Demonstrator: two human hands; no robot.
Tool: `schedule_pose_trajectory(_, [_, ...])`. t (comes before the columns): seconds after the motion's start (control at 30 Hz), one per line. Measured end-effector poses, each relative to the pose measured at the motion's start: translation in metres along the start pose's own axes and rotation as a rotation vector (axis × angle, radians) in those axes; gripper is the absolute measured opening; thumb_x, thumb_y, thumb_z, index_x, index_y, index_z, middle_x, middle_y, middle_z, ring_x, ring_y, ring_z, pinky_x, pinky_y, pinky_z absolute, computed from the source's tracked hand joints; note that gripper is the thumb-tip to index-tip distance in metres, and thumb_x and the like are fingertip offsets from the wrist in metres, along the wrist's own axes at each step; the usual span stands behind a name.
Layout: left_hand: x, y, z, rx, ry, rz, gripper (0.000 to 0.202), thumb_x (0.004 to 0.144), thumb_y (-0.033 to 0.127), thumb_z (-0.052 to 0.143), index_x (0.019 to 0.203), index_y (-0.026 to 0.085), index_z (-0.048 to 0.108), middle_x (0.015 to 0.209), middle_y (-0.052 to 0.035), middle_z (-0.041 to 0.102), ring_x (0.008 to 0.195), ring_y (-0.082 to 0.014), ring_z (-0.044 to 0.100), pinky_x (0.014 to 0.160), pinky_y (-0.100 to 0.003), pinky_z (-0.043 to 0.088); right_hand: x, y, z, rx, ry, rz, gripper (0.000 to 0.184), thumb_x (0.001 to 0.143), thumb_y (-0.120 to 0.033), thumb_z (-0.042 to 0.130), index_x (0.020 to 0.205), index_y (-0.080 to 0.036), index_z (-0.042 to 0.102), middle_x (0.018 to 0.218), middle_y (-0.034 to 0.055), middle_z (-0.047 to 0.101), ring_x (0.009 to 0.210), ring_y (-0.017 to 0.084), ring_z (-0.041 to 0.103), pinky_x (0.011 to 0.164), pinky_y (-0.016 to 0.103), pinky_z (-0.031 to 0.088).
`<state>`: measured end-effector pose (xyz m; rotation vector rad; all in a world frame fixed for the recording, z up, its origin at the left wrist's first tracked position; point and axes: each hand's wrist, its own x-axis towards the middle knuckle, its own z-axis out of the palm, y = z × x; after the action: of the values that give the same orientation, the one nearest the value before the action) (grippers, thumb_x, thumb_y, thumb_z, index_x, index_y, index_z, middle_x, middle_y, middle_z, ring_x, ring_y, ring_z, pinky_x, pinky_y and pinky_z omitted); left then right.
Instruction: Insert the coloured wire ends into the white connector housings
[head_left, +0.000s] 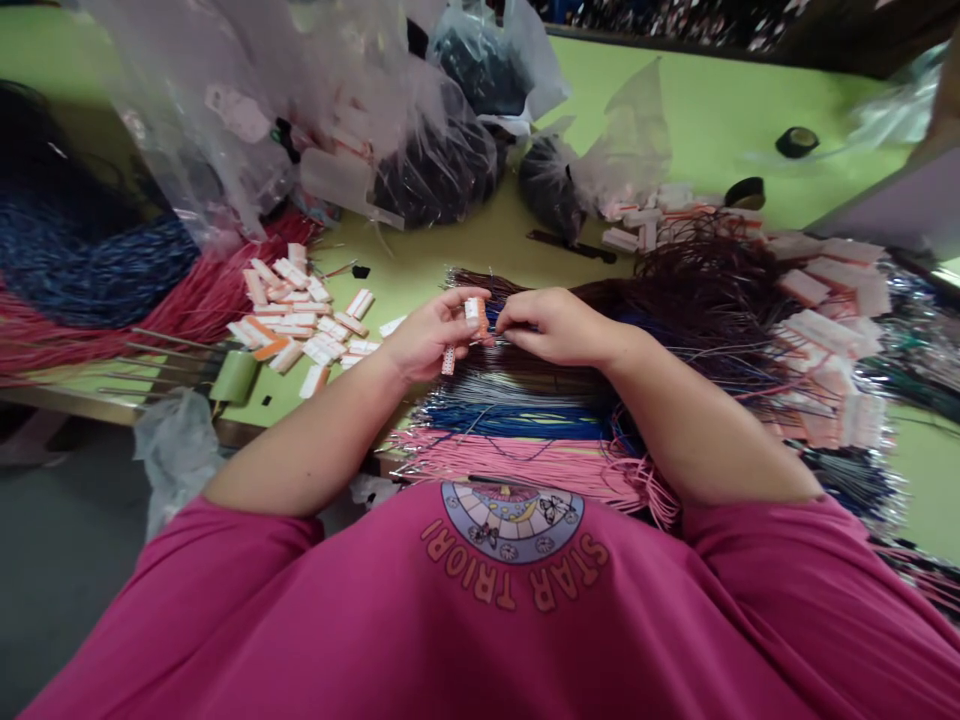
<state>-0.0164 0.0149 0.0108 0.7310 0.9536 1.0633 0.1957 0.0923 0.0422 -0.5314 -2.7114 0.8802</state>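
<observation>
My left hand [433,338] is closed around a white and orange connector housing [474,312], held up between thumb and fingers. A second white connector piece [448,360] pokes out below the same fingers. Close on its right, my right hand [551,325] is pinched, its fingertips near the housing's orange side. A thin wire seems to be in that pinch, but its end is too small to make out clearly. Under both hands lie sorted wires: dark brown ones, grey ones, blue wires [517,420] and pink wires [510,456], with metal tips toward the left.
Loose connector housings [300,310] lie in a pile at left, beside a green cylinder [235,378] with metal rods. Red wires [217,290] spread behind it. Plastic bags [442,150] stand at the back. Wired connectors [832,330] heap at right. Tape rolls [796,142] sit at back right.
</observation>
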Motion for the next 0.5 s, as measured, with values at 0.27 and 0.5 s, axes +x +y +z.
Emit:
schedule_pose_trajectory(0.27, [-0.003, -0.001, 0.006, 0.038, -0.014, 0.025, 0.055, 0.062, 0.023, 0.097, 0.111, 0.020, 0.072, 0.078, 0.0012, 0.071, 0.056, -0.0088, 0.064, 0.038, -0.017, 0.032, -0.003, -0.008, 0.002, -0.104, 0.212, 0.248, 0.034, 0.096, -0.031, 0.050, 0.104, -0.019, 0.081, 0.093, 0.0054, 0.079, 0.083, 0.019, 0.066, 0.079, 0.030, 0.041])
schedule_pose_trajectory(0.5, [-0.004, -0.002, 0.006, 0.012, -0.006, 0.057, 0.057, 0.062, 0.028, 0.099, 0.107, 0.021, 0.065, 0.078, 0.0019, 0.071, 0.058, -0.0090, 0.064, 0.037, -0.016, 0.032, -0.003, -0.018, 0.001, -0.392, 0.137, 0.317, 0.037, 0.099, -0.034, 0.049, 0.114, -0.024, 0.082, 0.108, 0.0085, 0.082, 0.096, 0.026, 0.070, 0.077, 0.034, 0.038])
